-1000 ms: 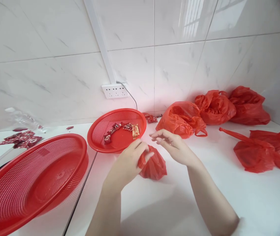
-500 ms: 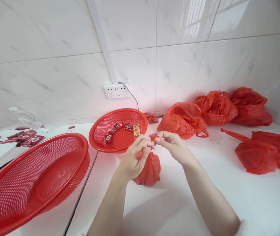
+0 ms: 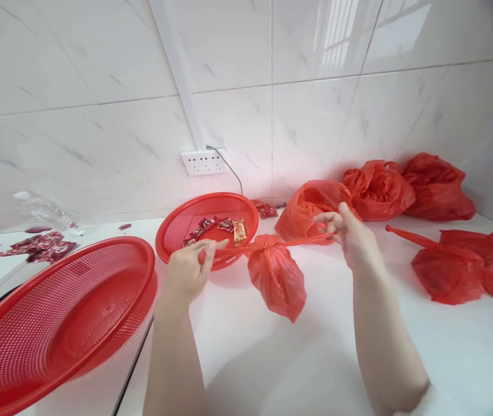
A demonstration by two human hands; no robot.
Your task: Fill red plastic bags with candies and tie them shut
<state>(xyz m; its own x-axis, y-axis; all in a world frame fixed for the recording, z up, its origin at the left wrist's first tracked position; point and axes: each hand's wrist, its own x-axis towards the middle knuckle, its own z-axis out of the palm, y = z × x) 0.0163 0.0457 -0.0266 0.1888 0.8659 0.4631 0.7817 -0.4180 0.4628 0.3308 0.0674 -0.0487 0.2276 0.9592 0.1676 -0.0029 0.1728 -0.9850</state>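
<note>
A filled red plastic bag [image 3: 277,280] hangs between my hands, its neck gathered and its two handles stretched out sideways. My left hand [image 3: 188,268] is closed on the left handle, in front of the smaller red basket [image 3: 170,231]. On the other side, my right hand [image 3: 350,234] pinches the end of the right handle, the fingers partly spread. What the bag contains is hidden by the red plastic. Inside the smaller basket lie several dark red packets [image 3: 194,234] and one gold packet [image 3: 240,232].
A large red basket [image 3: 111,323] stands at the left. Behind it lie red packets [image 3: 51,247] and a clear plastic bottle [image 3: 47,214]. Several red bags [image 3: 378,190] sit along the wall at the right, with tied bags [image 3: 449,266] nearer. A socket panel [image 3: 203,163] is on the wall.
My hands have moved apart, the left one leftward and the right one rightward. The bag's handles are now pulled taut, and the bag has swung slightly to the right.
</note>
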